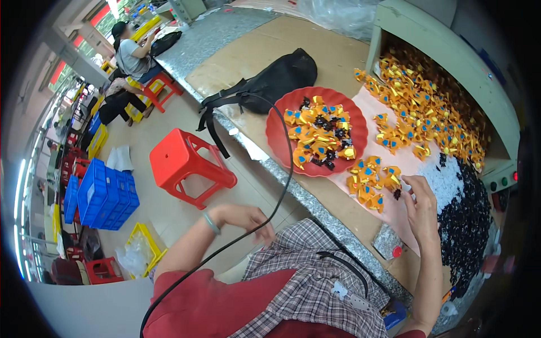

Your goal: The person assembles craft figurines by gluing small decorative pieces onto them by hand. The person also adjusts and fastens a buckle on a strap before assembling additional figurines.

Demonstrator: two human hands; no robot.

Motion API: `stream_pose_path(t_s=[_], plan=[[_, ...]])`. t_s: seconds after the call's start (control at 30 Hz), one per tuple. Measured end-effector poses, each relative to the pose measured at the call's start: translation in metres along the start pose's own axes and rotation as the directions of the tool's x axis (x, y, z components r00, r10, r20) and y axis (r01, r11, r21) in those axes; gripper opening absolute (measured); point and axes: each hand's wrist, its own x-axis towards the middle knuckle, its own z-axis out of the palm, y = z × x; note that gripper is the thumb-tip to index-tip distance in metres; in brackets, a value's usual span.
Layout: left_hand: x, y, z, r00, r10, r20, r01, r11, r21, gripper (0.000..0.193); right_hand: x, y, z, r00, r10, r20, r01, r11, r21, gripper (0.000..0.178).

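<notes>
- Brown cardboard (225, 65) covered part of the stone table (217, 38) I watched.
- Orange pieces (369, 181) lay clustered on a pink sheet (396, 225) beside the red tray (274, 146).
- I saw the right hand (421, 204) at their edge but couldn't tell whether it gripped anything.
- The left hand (245, 217) hung released, fingers loosely curled, by a black cable (291, 169).

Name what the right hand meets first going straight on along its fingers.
The right hand would likely meet the small orange pile just left of its fingertips; depth is unclear, so they may already touch.
</notes>
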Motion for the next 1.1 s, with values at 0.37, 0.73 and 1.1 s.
stream_pose_path(t_s=[0.37, 0.73, 1.1], plan=[[-0.034, 0.0, -0.196, -0.237, 0.549, -0.801, 0.332, 0.821, 0.465, 0.061, -0.01, -0.012, -0.006, 0.999, -0.015, 0.038, 0.017, 0.999, -0.035, 0.03], [0.021, 0.035, -0.248, -0.193, 0.335, -0.922, -0.269, 0.886, 0.378, 0.041, -0.026, -0.002, -0.013, 0.996, 0.056, 0.073, -0.052, 0.997, -0.054, 0.028], [-0.003, 0.114, -0.272, -0.362, 0.404, -0.84, -0.394, 0.75, 0.531, 0.022, -0.032, -0.001, -0.015, 0.996, 0.048, 0.074, -0.047, 0.999, -0.023, 0.025]])
